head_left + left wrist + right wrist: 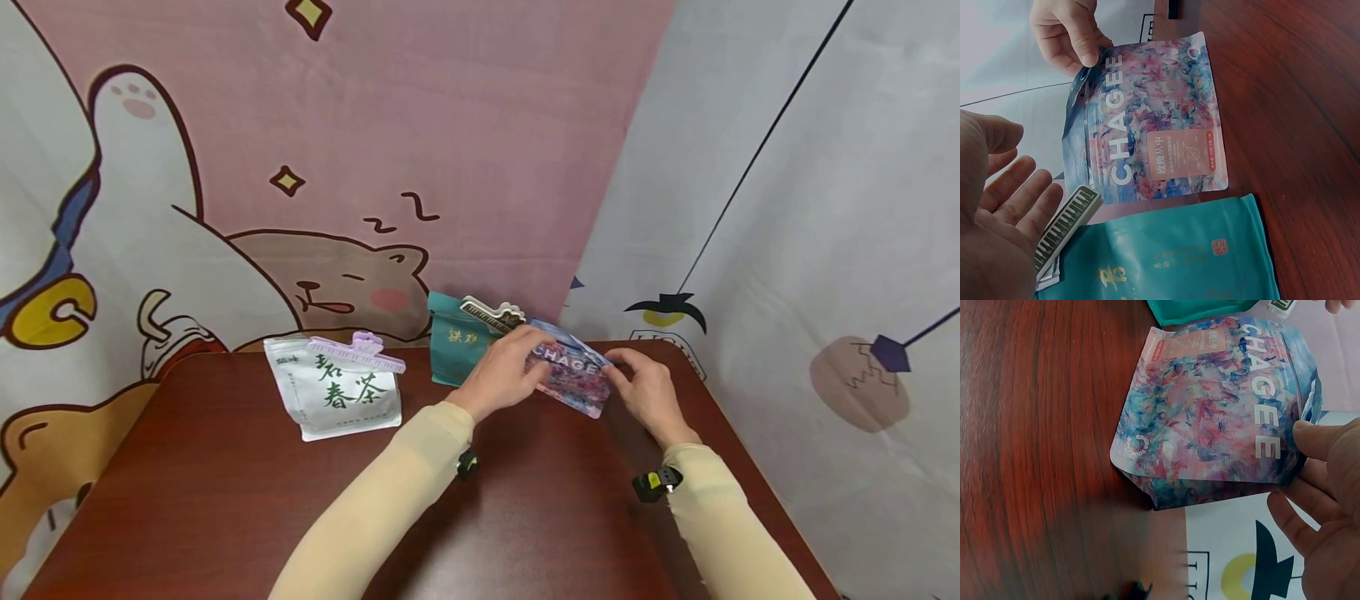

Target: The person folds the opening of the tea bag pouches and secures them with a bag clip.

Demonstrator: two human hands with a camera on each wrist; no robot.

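A multicoloured CHAGEE pouch (573, 379) in pink and blue stands toward the back right of the table. My right hand (1329, 481) pinches its top corner between thumb and fingers. Held apart from the pouch's other top corner, my left hand (1004, 194) has its fingers loosely bent and nothing in them. Beside the CHAGEE pouch, a teal tea pouch (453, 346) with gold lettering has a white clip with a ruled strip (1069, 222) across its top. In the head view, my left hand hides part of the teal pouch.
On the left of the brown table (225, 500) stands a white tea pouch (345, 408) with green characters, a lilac ruler clip (356, 352) along its top edge. A printed cartoon cloth (480, 150) hangs right behind the table and along its right side.
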